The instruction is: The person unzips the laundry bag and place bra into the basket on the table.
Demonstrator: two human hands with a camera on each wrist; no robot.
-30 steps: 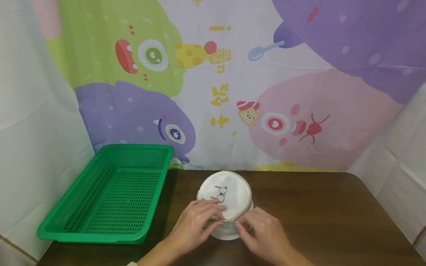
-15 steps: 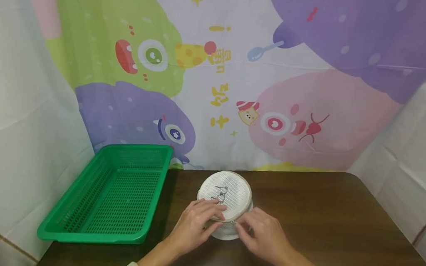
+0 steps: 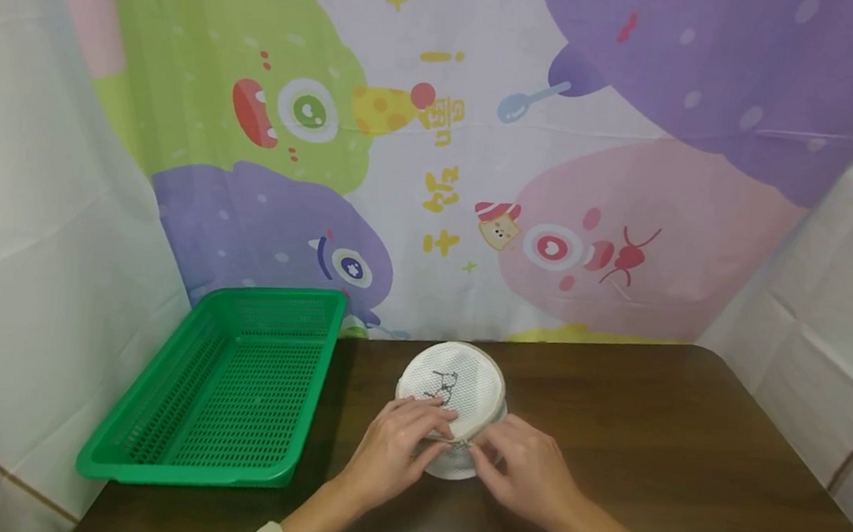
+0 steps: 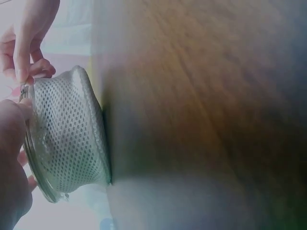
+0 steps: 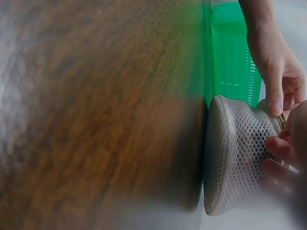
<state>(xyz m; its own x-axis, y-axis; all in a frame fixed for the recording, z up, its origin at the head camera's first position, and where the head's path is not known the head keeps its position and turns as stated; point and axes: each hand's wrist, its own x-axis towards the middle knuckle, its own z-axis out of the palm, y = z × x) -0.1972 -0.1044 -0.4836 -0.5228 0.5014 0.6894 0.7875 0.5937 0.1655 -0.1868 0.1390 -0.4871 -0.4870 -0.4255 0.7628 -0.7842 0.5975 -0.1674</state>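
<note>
A round white mesh laundry bag (image 3: 474, 374) stands on the table in front of me, with a dark line drawing printed on its lid. Its zipped rim faces me in the head view. My left hand (image 3: 393, 447) pinches that rim between thumb and fingers, some fingers lying over the lid. Just to the right, my right hand (image 3: 527, 466) pinches the rim at the zipper, where a small metal piece shows. Both wrist views show the bag's mesh side wall (image 4: 67, 129) standing on the table. Inside the bag, contents cannot be made out.
A green plastic basket (image 3: 192, 477) with slotted walls stands on the left of the dark wooden table (image 3: 646, 434). Behind the table hangs a cloth (image 3: 461, 302) printed with cartoon monsters. White sheets (image 3: 47, 211) hang at both sides.
</note>
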